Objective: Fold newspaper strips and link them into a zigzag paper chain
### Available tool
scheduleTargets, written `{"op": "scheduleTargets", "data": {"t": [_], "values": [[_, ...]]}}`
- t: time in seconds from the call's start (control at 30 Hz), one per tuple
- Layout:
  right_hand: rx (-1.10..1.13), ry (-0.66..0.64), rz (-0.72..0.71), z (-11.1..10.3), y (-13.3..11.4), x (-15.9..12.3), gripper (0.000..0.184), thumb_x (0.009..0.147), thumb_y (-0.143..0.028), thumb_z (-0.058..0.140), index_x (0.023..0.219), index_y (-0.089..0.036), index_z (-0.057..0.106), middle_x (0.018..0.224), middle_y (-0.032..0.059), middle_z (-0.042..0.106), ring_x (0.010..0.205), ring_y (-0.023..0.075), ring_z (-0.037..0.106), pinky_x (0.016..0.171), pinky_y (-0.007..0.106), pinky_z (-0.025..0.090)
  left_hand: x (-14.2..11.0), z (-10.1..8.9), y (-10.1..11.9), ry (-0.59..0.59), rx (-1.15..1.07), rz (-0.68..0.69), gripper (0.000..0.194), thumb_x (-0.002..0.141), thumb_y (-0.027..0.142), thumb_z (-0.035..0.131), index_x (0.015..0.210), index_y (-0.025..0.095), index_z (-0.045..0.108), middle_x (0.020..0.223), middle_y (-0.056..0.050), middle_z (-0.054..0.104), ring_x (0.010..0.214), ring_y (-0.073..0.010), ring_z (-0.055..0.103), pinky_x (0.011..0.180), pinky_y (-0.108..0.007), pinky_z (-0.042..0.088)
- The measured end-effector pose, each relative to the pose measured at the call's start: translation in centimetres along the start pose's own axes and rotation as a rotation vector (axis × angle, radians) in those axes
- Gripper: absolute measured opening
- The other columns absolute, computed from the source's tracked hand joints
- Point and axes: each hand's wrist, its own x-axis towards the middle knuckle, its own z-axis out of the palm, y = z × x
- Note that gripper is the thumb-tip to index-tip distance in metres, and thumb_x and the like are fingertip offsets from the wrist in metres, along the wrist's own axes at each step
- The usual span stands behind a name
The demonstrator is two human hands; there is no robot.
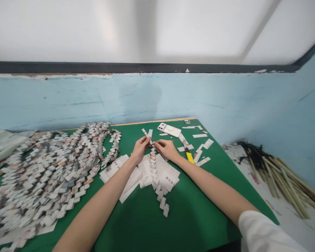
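Observation:
A zigzag chain of folded newspaper [153, 163] runs from between my fingertips down toward me, its near end lying on the green tabletop. My left hand [139, 150] is closed in a pinch at the chain's far end, and a narrow paper strip [145, 132] sticks up from its fingers. From the other side, my right hand [168, 149] pinches the same end, thumb and forefinger close together. Exactly where the strip meets the chain is hidden by my fingers. Under the chain and my wrists lie loose newspaper pieces [170, 178].
A large heap of folded-paper chains [55, 171] covers the left side. Beyond my right hand lie a white phone [169, 129], a yellow-handled cutter [189, 156] and scattered paper strips [199, 135]. Blue wall [173, 96] borders the green table [215, 217]; sticks [286, 182] lie on the floor at right.

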Motion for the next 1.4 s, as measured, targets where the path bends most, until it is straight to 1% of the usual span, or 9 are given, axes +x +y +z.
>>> {"op": "scheduleTargets", "data": {"t": [0.13, 0.27, 0.4, 0.67, 0.8, 0.93, 1.07, 1.23, 1.4], "values": [[-0.040, 0.074, -0.022, -0.26, -0.23, 0.08, 0.027, 0.096, -0.041, 0.059, 0.086, -0.020, 0.073, 0.074, 0.0033, 0.073, 0.068, 0.0188, 0.066, 0.066, 0.029, 0.050, -0.01, 0.00, -0.09, -0.046, 0.017, -0.034, 0.046, 0.071, 0.057, 0.083, 0.084, 0.016, 0.064, 0.077, -0.002, 0.065, 0.061, -0.0102, 0.057, 0.062, -0.025, 0.047], [-0.032, 0.153, 0.005, -0.50, -0.21, 0.36, 0.029, 0.095, -0.045, 0.060, 0.089, -0.019, 0.072, 0.077, 0.0037, 0.072, 0.069, 0.0189, 0.064, 0.066, 0.029, 0.048, -0.26, -0.02, -0.24, -0.121, 0.129, -0.050, 0.042, 0.077, 0.055, 0.079, 0.084, 0.015, 0.065, 0.056, 0.003, 0.053, 0.049, -0.0076, 0.043, 0.051, -0.022, 0.030], [0.003, 0.116, 0.043, -0.42, 0.18, 0.54, 0.034, 0.095, -0.049, 0.060, 0.082, -0.019, 0.069, 0.071, 0.0014, 0.067, 0.065, 0.0172, 0.059, 0.061, 0.027, 0.044, -0.46, -0.06, -0.12, -0.215, 0.203, -0.046, 0.043, 0.079, 0.056, 0.077, 0.088, 0.014, 0.070, 0.055, 0.006, 0.046, 0.048, -0.0066, 0.031, 0.050, -0.024, 0.020], [0.003, 0.111, 0.043, -0.17, 0.35, 0.50, 0.050, 0.095, -0.054, 0.058, 0.064, -0.017, 0.066, 0.063, 0.0024, 0.064, 0.065, 0.0174, 0.058, 0.060, 0.026, 0.044, -0.71, 0.01, 0.30, -0.312, 0.336, -0.034, 0.049, 0.084, 0.062, 0.069, 0.085, 0.013, 0.069, 0.056, 0.001, 0.058, 0.051, -0.0101, 0.046, 0.052, -0.024, 0.030], [0.066, 0.143, 0.026, 0.06, 0.56, 0.54, 0.038, 0.095, -0.047, 0.060, 0.088, -0.015, 0.079, 0.071, 0.0028, 0.070, 0.066, 0.0172, 0.058, 0.061, 0.027, 0.045, -0.76, 0.06, 0.23, -0.323, 0.351, -0.072, 0.053, 0.084, 0.067, 0.066, 0.085, 0.014, 0.064, 0.056, -0.003, 0.065, 0.043, -0.0106, 0.050, 0.046, -0.023, 0.030], [0.030, 0.098, -0.051, 0.11, 0.63, 0.43, 0.038, 0.097, -0.033, 0.054, 0.126, -0.019, 0.074, 0.078, 0.0025, 0.072, 0.068, 0.0166, 0.059, 0.067, 0.028, 0.048, -0.76, -0.20, 0.05, -0.307, 0.371, -0.094, 0.054, 0.084, 0.067, 0.066, 0.086, 0.013, 0.066, 0.051, -0.001, 0.063, 0.037, -0.0081, 0.042, 0.042, -0.022, 0.027], [-0.079, 0.031, -0.153, -0.23, 0.22, 0.26, 0.039, 0.099, -0.026, 0.049, 0.131, -0.022, 0.072, 0.090, 0.0057, 0.070, 0.077, 0.0174, 0.061, 0.075, 0.029, 0.048, -0.60, -0.44, -0.08, -0.296, 0.341, -0.102, 0.056, 0.081, 0.068, 0.069, 0.086, 0.012, 0.066, 0.052, -0.002, 0.063, 0.037, -0.0075, 0.042, 0.042, -0.021, 0.026], [-0.020, 0.012, -0.095, -0.47, -0.05, 0.37, 0.040, 0.104, -0.037, 0.047, 0.131, -0.020, 0.071, 0.088, 0.0061, 0.068, 0.081, 0.0188, 0.061, 0.078, 0.031, 0.048, -0.56, -0.45, -0.02, -0.302, 0.309, -0.114, 0.055, 0.082, 0.066, 0.069, 0.087, 0.011, 0.067, 0.051, -0.002, 0.064, 0.038, -0.0073, 0.042, 0.043, -0.021, 0.024], [0.099, 0.003, -0.003, -0.23, 0.33, 0.52, 0.042, 0.103, -0.043, 0.051, 0.130, -0.019, 0.072, 0.084, 0.0042, 0.066, 0.065, 0.0151, 0.055, 0.064, 0.028, 0.045, -0.61, -0.44, 0.08, -0.320, 0.267, -0.112, 0.052, 0.084, 0.064, 0.069, 0.085, 0.012, 0.066, 0.052, -0.003, 0.065, 0.038, -0.0072, 0.043, 0.043, -0.021, 0.024]]}}
